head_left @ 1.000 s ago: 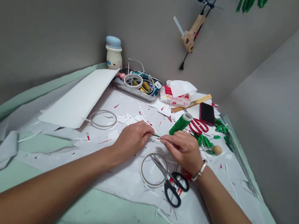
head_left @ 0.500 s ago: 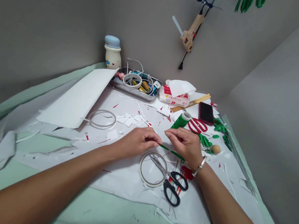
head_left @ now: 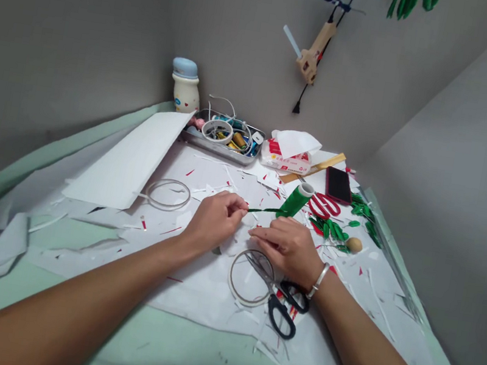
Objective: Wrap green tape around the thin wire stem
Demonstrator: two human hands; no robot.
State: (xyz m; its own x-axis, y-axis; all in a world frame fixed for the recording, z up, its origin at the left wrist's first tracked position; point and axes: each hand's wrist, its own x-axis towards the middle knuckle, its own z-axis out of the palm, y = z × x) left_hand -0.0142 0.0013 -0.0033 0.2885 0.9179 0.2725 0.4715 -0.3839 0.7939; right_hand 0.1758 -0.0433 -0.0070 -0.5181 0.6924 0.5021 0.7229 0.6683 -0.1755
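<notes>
Over the pale-green covered desk, the left hand pinches one thin dark-green strip; its far end overlaps one tilted green thread spool, and whether they join is unclear. The right hand has its fingertips bunched, any grip impossible to tell. Two scissors lie near: black-handled scissors, red-handled scissors. One shallow metal tray holds one white tape ring among tangled, indistinct pieces.

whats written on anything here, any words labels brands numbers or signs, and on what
No text reads clearly.
Tissue pack: small reddish print, too blurred to read.
Blue-lidded jar: small coloured marks, too small to tell if any are letters.
</notes>
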